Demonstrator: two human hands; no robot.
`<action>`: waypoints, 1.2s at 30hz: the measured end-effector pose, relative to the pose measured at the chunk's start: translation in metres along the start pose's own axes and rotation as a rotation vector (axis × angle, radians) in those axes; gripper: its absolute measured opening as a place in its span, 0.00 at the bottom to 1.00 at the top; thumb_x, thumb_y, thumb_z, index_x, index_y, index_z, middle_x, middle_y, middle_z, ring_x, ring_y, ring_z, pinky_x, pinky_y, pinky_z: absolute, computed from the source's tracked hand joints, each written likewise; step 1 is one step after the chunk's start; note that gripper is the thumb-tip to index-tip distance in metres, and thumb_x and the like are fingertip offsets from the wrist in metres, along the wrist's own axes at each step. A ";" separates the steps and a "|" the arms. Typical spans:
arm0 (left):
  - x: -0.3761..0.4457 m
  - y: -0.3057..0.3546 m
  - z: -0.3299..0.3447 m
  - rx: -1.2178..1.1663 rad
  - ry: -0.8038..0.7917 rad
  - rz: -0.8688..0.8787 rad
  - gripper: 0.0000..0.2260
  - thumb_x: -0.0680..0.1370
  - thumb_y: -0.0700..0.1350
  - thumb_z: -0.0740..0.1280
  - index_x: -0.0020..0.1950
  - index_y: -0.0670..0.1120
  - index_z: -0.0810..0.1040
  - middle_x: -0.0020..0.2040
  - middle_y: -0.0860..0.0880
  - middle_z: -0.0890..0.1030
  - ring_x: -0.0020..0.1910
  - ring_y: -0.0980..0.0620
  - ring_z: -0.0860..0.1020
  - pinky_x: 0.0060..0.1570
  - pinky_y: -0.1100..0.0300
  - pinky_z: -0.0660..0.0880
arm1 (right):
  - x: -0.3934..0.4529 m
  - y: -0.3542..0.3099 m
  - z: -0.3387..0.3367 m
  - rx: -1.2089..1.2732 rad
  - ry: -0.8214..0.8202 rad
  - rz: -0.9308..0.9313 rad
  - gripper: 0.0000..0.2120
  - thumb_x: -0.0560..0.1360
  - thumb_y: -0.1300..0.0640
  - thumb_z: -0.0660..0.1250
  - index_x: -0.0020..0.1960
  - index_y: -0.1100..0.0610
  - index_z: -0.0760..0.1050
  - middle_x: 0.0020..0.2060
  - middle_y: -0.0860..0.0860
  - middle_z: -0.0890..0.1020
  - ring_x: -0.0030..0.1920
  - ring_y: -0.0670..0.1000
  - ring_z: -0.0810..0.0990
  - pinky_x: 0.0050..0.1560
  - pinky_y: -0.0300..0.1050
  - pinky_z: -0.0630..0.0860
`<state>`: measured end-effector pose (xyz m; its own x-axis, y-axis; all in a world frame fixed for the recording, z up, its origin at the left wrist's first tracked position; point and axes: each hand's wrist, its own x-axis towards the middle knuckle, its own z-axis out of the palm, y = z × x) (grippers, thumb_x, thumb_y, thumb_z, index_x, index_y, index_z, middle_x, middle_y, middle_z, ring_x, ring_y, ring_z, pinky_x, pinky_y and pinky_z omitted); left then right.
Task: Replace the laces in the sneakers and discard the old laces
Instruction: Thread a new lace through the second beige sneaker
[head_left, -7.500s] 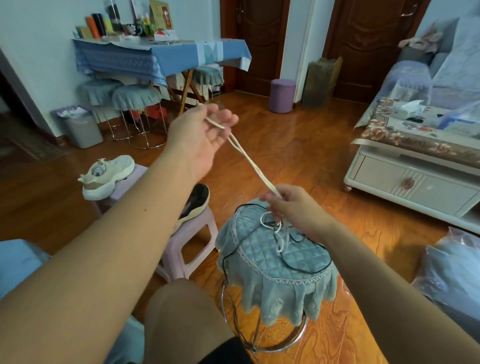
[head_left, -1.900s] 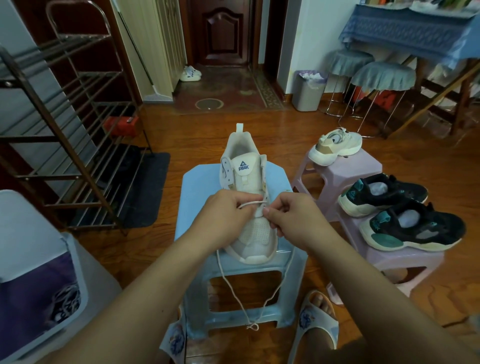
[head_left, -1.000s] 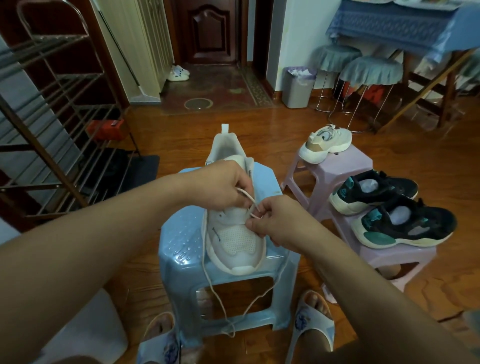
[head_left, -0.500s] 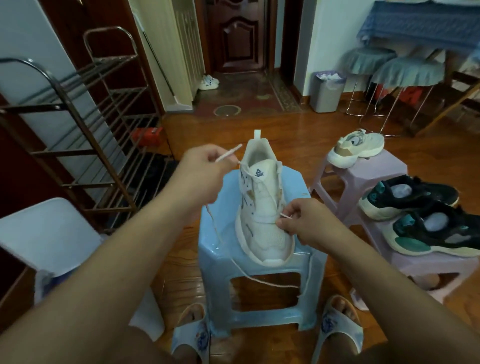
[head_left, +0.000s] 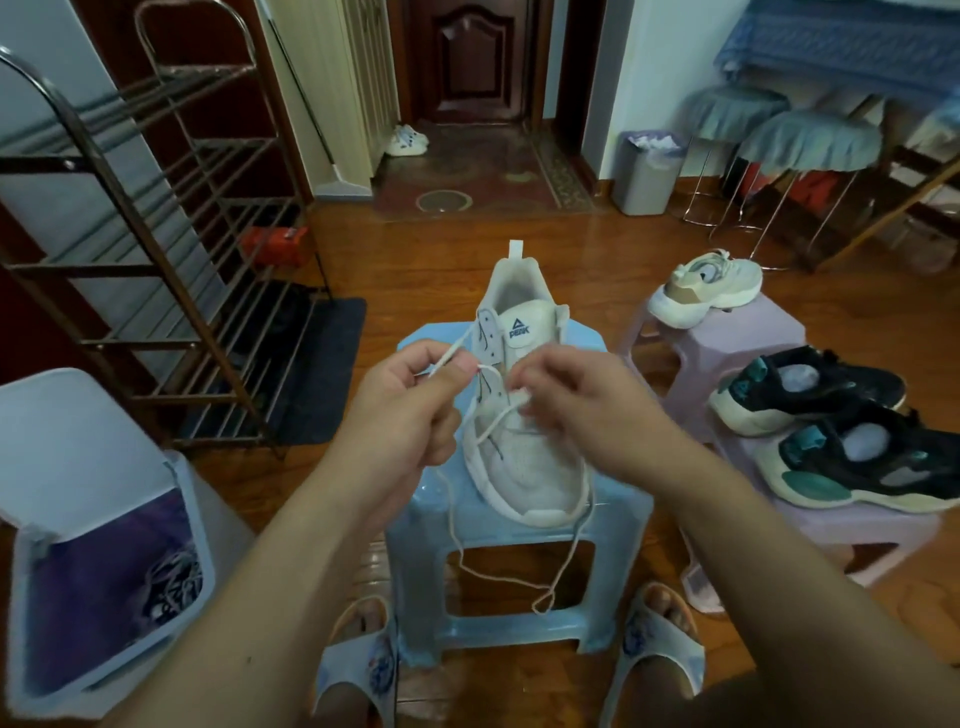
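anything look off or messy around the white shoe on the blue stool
Only the lace: its slack spills off the blue stool and hangs in a loop toward the floor, loose across the white sneaker. The sneaker itself sits flat and looks undamaged.

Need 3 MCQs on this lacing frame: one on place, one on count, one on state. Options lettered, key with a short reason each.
1. Where does the white sneaker being laced stand?
A. on the blue stool
B. on the metal shoe rack
C. on the floor

2. How many black-and-teal sneakers lie on the purple stools?
A. one
B. two
C. four

3. What is the left hand doing?
A. resting flat on the stool
B. pinching the white lace near its tip
C. holding a slipper

Key:
1 A: the sneaker's sole sits on the blue stool's top, between the two hands.
2 B: two dark sneakers lie side by side at the right; the third shoe on the stools is cream.
3 B: thumb and fingers close round the lace end beside the eyelets, while the right hand grips the lace over the tongue.
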<state>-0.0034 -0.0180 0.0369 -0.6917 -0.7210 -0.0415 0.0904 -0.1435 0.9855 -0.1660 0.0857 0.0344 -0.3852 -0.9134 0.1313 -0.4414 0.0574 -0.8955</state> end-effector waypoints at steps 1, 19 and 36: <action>0.005 -0.001 -0.002 -0.029 0.016 -0.025 0.06 0.83 0.43 0.65 0.48 0.44 0.76 0.28 0.52 0.61 0.24 0.55 0.56 0.26 0.59 0.51 | 0.000 -0.002 -0.010 0.175 0.054 0.062 0.08 0.84 0.59 0.61 0.51 0.56 0.79 0.31 0.57 0.74 0.31 0.57 0.75 0.42 0.53 0.82; 0.016 -0.021 -0.003 0.282 0.051 -0.244 0.10 0.84 0.43 0.61 0.50 0.45 0.80 0.28 0.53 0.68 0.25 0.55 0.63 0.26 0.60 0.60 | 0.026 0.053 -0.063 -0.567 0.614 0.643 0.28 0.79 0.53 0.65 0.77 0.54 0.62 0.69 0.59 0.69 0.69 0.63 0.68 0.67 0.60 0.69; 0.014 -0.039 0.009 0.757 0.112 -0.040 0.11 0.78 0.47 0.67 0.36 0.47 0.76 0.29 0.53 0.76 0.28 0.58 0.70 0.30 0.59 0.66 | 0.020 0.016 0.013 -0.669 0.112 0.021 0.10 0.77 0.51 0.71 0.55 0.41 0.84 0.82 0.45 0.49 0.80 0.56 0.43 0.78 0.54 0.45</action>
<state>-0.0233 -0.0164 -0.0002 -0.6036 -0.7953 -0.0558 -0.4767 0.3039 0.8249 -0.1703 0.0635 0.0169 -0.4648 -0.8643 0.1920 -0.8254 0.3446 -0.4472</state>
